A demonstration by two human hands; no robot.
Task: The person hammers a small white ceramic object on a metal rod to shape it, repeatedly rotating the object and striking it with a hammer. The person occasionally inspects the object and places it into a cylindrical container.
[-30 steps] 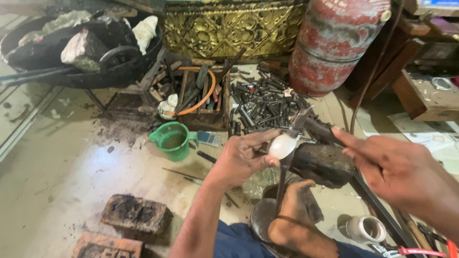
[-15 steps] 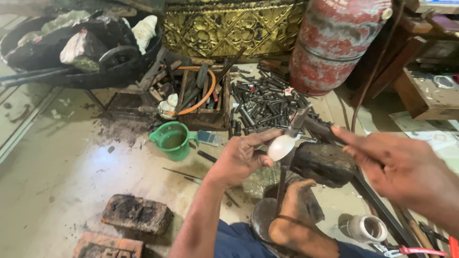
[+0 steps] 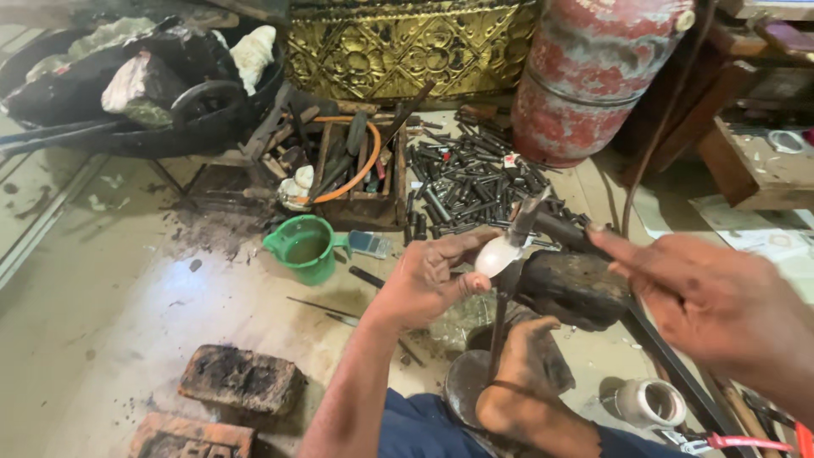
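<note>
The left hand (image 3: pixel 428 284) pinches a small, smooth white oval piece (image 3: pixel 498 254), seemingly light and slippery, by its edge against a dark block (image 3: pixel 572 288), while the right hand (image 3: pixel 704 305) at 3 o'clock grips a dark tool (image 3: pixel 555 229).

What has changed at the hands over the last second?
Almost nothing. The left hand still pinches the small white piece against the dark block; the right hand keeps its fingers on the thin tool. The green cup hasn't moved.

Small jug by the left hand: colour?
Green jug, clearest in the head view, on the floor.
</note>
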